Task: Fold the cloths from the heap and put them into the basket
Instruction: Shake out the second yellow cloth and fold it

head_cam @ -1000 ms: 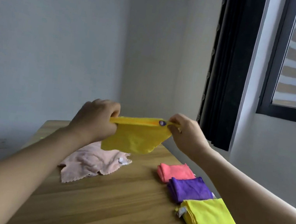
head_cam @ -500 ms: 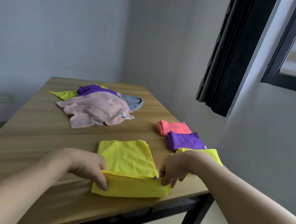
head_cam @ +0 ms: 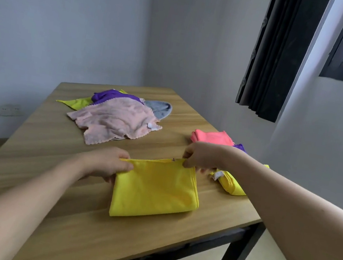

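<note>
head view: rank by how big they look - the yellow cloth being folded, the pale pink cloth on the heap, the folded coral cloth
1. pale pink cloth and yellow cloth: alike; the yellow one is nearer, so unsure.
2. folded coral cloth: smallest.

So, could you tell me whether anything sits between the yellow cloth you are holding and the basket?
I cannot say: no basket shows in this view. Both the left hand and right hand already pinch the yellow cloth, with nothing between.
</note>
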A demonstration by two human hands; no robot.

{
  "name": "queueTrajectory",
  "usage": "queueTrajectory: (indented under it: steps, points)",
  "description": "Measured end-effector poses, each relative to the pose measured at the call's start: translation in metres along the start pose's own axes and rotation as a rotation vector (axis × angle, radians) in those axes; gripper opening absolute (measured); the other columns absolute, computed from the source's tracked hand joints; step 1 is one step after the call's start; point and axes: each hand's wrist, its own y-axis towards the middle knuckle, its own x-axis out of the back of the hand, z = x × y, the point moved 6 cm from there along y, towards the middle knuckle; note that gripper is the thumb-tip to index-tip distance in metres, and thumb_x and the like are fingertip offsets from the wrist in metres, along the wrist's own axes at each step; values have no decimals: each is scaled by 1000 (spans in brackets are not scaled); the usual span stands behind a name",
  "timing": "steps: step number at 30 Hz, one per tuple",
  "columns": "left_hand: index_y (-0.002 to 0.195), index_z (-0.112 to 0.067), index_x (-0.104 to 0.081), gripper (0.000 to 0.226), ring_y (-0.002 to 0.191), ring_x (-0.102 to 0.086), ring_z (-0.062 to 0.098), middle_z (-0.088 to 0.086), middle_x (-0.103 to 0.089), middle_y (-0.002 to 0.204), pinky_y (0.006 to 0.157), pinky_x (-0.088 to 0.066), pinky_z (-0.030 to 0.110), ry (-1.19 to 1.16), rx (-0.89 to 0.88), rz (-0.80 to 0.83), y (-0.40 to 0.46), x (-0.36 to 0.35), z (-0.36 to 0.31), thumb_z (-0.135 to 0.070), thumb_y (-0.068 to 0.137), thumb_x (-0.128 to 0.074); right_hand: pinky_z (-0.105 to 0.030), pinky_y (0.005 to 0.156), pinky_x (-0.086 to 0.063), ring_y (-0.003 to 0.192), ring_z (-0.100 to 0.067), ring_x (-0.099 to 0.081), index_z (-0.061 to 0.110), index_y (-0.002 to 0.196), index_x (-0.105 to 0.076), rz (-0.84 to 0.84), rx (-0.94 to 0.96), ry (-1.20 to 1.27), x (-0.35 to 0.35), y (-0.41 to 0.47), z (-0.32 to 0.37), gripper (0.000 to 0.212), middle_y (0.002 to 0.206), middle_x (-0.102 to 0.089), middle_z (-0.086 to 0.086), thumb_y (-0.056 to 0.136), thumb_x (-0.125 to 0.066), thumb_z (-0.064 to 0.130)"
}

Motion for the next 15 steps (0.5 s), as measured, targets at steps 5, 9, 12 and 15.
queueTrajectory:
  steps: [5,9,12,15]
  points:
    - [74,-12,-57,18,59,-48,15,2,-53,64,56,-36,26,-119,-26,-309,37,12,14,-12,92,-58,-28,65,-49,83,-26,-62,7,116,-60,-121,-36,10,-8,39,0,29,98,-63,-8,94,-47,19]
    - [72,-13,-58,11,62,-52,21,3,-56,65,62,-40,30,-154,29,-402,58,11,33,-23,75,-61,-30,87,-45,112,-27,-56,7,121,-62,-243,-71,37,-18,65,-1,34,123,-61,-11,91,-47,17]
    - [70,-17,-53,12,65,-54,23,2,-56,65,60,-40,31,-59,61,-437,63,6,38,-20,81,-57,-30,90,-45,116,-28,-53,7,122,-58,-289,-98,75,-30,80,-7,36,127,-57,-13,90,-45,16]
    - [83,-22,-54,6,72,-55,21,0,-58,76,56,-36,30,103,56,-469,71,0,39,-23,88,-51,-33,94,-44,117,-30,-50,8,118,-55,-329,-117,78,-45,94,-18,33,125,-55,-13,88,-42,15]
